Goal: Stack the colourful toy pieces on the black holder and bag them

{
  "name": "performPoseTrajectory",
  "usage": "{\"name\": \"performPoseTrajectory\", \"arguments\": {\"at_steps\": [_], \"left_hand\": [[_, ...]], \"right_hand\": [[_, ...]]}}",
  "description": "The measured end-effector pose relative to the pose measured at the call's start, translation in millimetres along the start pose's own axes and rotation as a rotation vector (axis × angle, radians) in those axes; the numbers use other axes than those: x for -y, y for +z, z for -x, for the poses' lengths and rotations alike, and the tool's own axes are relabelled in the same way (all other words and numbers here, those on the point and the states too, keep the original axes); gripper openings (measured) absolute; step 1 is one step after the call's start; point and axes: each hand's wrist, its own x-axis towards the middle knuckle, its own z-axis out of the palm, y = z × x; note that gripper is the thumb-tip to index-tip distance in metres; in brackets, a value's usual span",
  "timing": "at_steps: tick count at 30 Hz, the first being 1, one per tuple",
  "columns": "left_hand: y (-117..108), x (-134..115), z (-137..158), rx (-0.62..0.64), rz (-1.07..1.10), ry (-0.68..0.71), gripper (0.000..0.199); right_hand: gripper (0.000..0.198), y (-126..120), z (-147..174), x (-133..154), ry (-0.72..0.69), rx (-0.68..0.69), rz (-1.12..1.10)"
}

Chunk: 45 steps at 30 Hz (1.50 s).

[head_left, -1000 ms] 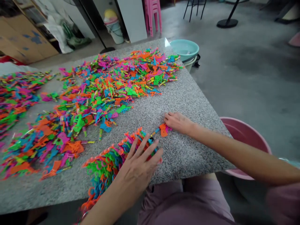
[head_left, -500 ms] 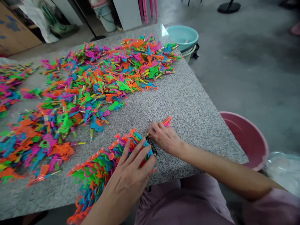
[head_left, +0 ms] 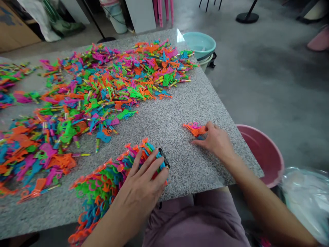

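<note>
I find my left hand [head_left: 147,181] palm down, fingers extended, resting on a packed row of plastic toy pistols [head_left: 101,187] along the near table edge; it is not clenched. My right hand [head_left: 219,140] has thumb and fingers closed on a small orange-and-pink toy-pistol bunch [head_left: 193,129], low over the speckled tabletop [head_left: 180,108]. A loose toy heap [head_left: 113,84] lies beyond; the pink basin [head_left: 259,147] stands beside the table's right edge.

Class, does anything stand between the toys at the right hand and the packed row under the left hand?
A black piece borders the packed row; otherwise, only tabletop shows between it and the toys.
</note>
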Motion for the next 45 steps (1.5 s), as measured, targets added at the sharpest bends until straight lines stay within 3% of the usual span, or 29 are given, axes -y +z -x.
{"name": "performPoseTrajectory", "arguments": {"at_steps": [4,7,10,12,17,20,27,32,37,40,42,43,45], "left_hand": [[-1,1,-1,-0.008,-0.012,0.015,0.018],[-2,2,-2,-0.008,-0.016,0.022,0.018],[-5,0,-2,0.01,-0.012,0.012,0.021],[-5,-1,-1,0.018,-0.014,0.005,0.022],[-5,-3,2,0.055,-0.025,0.001,0.022],[-2,-2,3,0.073,-0.039,0.006,0.024],[2,-1,9,0.049,-0.047,0.007,0.028],[0,-2,9,0.086,-0.042,0.005,0.026],[-5,-2,-1,0.121,-0.094,0.001,0.028],[-16,-17,6,0.048,-0.131,0.064,0.032],[-21,-34,26,-0.097,-0.118,0.051,0.041],[-20,-42,39,-0.206,-0.097,-0.008,0.045],[-9,-51,68,-0.501,-0.062,-0.281,0.049]], "right_hand": [[0.034,-15,-32,-29,-0.059,0.315,-0.17],[0.024,-21,-31,-31,-0.065,0.502,-0.548],[0.027,-12,-14,-17,-0.146,0.592,-0.962],[0.024,-1,-3,-8,-0.225,0.574,-1.049],[0.011,21,-1,16,-0.348,0.29,-0.83],[0.012,26,-4,41,-0.458,0.206,-0.741],[0.015,46,-9,93,-0.767,0.298,-0.724],[0.015,38,-6,100,-0.817,0.276,-0.482],[0.012,30,-4,108,-0.788,0.298,-0.431],[0.008,35,-5,107,-0.794,0.267,-0.53],[0.007,38,2,100,-0.76,0.226,-0.6],[0.007,39,9,93,-0.714,0.194,-0.627],[0.007,40,30,73,-0.582,0.117,-0.673]]}}
